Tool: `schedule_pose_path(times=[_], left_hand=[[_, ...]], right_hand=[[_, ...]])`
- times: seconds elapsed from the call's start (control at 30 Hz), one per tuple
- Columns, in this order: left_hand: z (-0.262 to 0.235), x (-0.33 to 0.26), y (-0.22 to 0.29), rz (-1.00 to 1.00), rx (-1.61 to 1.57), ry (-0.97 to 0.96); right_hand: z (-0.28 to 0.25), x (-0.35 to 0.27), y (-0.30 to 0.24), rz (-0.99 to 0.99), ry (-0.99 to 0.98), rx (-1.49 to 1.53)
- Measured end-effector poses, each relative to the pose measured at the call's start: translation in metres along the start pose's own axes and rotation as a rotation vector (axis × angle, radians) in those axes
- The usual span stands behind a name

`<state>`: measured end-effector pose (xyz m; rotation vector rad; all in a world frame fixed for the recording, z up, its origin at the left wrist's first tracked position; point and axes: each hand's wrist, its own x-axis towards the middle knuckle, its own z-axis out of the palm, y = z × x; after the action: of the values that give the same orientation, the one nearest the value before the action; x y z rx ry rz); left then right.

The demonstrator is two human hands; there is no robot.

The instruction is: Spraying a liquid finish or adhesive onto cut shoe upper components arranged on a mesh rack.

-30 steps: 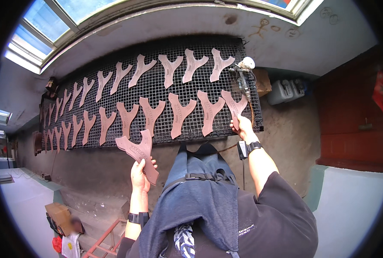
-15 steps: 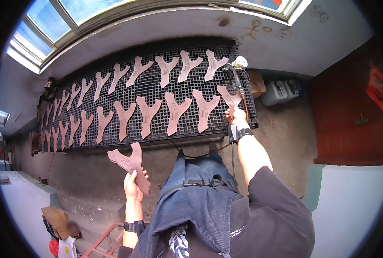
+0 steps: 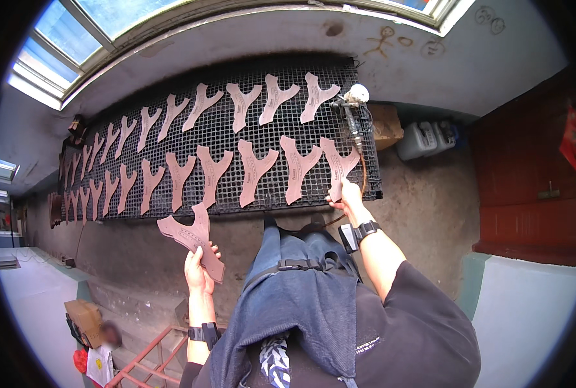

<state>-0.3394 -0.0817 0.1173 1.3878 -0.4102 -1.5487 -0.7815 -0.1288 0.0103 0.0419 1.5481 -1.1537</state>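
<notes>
My left hand is closed around the stem of a flat, dusty-pink Y-shaped piece, with its two arms pointing away from me. It may be a small stack; the edges look thick. At the near right corner of the black mesh table, my right hand pinches the lower end of another Y-shaped piece. That piece lies on or just over the mesh, beside the last one in the near row. Several matching Y-shaped pieces lie in two rows along the table.
A spray gun with a white cup and a hose sits at the table's right end. Beyond it are a cardboard box and white plastic jugs. A red metal frame stands at lower left. A red door is at right.
My right hand has come nearer to me with its Y-shaped piece, which now lines up with the near row. My left hand keeps its hold. The view has shifted slightly.
</notes>
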Motion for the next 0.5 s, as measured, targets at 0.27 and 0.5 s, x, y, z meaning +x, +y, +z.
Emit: schedule_pose_path(times=[0.27, 0.5], left_hand=[[0.005, -0.008, -0.015, -0.014, -0.013, 0.055], [0.022, -0.018, -0.018, -0.019, 0.025, 0.079]], right_hand=[[-0.015, -0.036, -0.037, -0.873, 0.165, -1.418], [-0.024, 0.01, -0.056, -1.138, 0.073, -1.932]])
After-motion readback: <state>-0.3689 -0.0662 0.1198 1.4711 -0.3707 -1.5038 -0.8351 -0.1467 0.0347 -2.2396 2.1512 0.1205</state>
